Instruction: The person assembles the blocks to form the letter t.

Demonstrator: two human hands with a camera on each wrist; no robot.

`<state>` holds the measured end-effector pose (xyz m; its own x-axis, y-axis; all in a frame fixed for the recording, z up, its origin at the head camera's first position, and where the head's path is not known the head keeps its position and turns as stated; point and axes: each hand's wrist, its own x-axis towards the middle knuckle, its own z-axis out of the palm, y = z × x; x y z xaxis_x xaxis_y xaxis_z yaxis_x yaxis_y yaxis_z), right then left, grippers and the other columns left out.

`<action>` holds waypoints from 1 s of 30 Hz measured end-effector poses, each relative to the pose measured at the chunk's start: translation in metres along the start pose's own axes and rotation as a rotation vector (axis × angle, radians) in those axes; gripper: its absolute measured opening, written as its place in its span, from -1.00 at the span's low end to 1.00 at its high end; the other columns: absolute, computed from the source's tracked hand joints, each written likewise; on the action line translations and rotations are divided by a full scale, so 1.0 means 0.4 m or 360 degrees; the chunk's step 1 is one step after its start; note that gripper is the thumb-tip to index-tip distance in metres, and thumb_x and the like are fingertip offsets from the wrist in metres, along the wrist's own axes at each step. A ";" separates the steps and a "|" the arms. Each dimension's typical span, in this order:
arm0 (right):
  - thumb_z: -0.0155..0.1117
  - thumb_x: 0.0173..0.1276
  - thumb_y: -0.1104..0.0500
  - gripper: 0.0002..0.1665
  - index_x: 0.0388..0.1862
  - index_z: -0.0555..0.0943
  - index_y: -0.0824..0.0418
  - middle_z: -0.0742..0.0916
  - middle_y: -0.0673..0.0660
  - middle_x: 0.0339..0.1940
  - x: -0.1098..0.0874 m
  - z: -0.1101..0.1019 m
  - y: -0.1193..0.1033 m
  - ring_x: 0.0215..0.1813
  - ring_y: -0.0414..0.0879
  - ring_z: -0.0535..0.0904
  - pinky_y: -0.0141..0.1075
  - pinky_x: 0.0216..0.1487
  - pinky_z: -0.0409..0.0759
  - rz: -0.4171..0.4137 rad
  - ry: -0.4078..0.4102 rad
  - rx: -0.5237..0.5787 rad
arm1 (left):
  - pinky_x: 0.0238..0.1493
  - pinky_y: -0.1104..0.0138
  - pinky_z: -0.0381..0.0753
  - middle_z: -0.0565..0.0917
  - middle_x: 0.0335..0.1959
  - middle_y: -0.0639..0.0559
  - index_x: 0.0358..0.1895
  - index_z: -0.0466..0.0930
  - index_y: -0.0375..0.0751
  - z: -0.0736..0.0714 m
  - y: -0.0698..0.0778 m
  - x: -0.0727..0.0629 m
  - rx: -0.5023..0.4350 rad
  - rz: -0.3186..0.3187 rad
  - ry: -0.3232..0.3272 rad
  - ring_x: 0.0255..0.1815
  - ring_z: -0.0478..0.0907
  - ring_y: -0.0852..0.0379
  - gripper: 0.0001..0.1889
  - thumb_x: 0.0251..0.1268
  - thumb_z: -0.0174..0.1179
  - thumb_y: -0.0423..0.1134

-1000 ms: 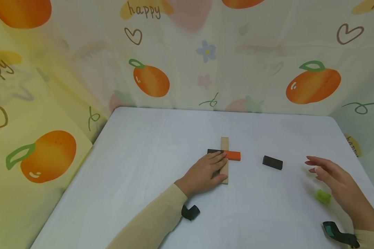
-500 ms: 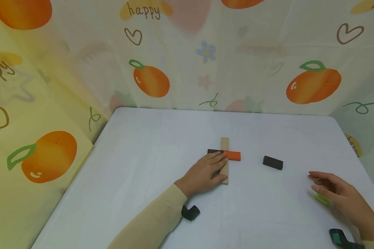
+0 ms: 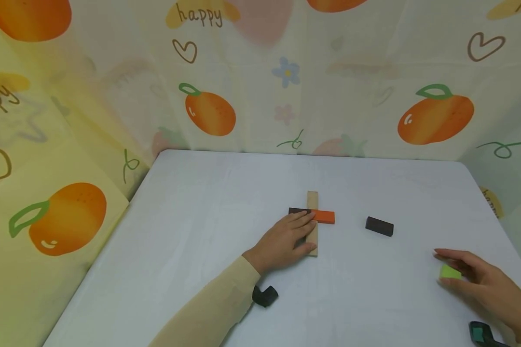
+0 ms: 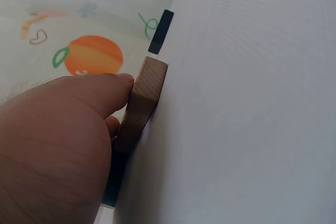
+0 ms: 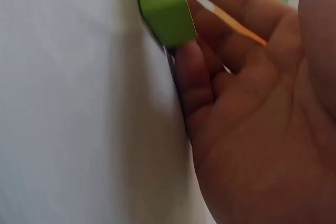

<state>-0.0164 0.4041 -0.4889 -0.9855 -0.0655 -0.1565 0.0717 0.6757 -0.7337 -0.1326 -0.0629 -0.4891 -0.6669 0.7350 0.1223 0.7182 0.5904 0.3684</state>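
Note:
My left hand (image 3: 286,240) lies over a cross of flat wooden blocks, fingers fairly straight. Its fingertips rest where a black block (image 3: 296,210) meets an orange block (image 3: 324,217). Plain wood pieces (image 3: 312,199) run crosswise, and the thumb touches the near wood block (image 4: 144,90) in the left wrist view. On the right, my right hand (image 3: 486,284) spreads around a green block (image 3: 450,272), thumb on the near side and fingers beyond. In the right wrist view the green block (image 5: 165,9) sits by the fingers, with no clear pinch on it.
A loose black block (image 3: 379,226) lies between the cross and the right hand. The white table (image 3: 208,202) ends at a back edge against a fruit-patterned cloth (image 3: 351,96). Black straps are at both wrists.
My right hand has come down and toward the near side, from above the green block to around it. The left hand and the cross have stayed put.

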 end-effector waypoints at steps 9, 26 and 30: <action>0.55 0.51 0.16 -0.36 0.46 0.57 0.32 0.56 -0.47 0.24 -0.008 -0.007 0.011 0.18 -0.69 0.36 -0.74 -0.02 0.40 -0.0131 0.0020 -0.0059 | 0.69 0.30 -0.13 0.26 0.71 -0.05 0.67 0.35 -0.23 0.000 0.001 0.001 -0.0002 0.0006 0.0013 0.74 0.09 0.03 -0.39 0.80 0.07 0.02; 0.59 0.41 0.32 -0.51 0.25 0.68 0.42 0.63 -0.27 0.03 -0.002 0.001 0.004 -0.14 -0.31 0.53 -0.61 -0.21 0.53 -0.0188 0.0218 -0.0092 | 0.69 0.30 -0.09 0.30 0.70 -0.04 0.65 0.38 -0.23 0.004 -0.008 0.006 -0.0012 0.0012 0.0042 0.73 0.11 0.05 -0.44 0.80 0.08 -0.05; 0.59 0.41 0.33 -0.52 0.25 0.68 0.43 0.62 -0.33 -0.01 0.004 0.007 0.003 -0.16 -0.34 0.51 -0.64 -0.21 0.51 -0.0190 0.0263 -0.0118 | 0.69 0.30 -0.09 0.30 0.69 -0.04 0.65 0.38 -0.24 0.006 -0.009 0.007 -0.0020 0.0013 0.0046 0.73 0.11 0.06 -0.44 0.80 0.08 -0.05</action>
<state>-0.0174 0.4028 -0.4918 -0.9986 -0.0307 0.0436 -0.0523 0.7229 -0.6890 -0.1364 -0.0622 -0.4923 -0.6665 0.7298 0.1521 0.7213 0.5798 0.3790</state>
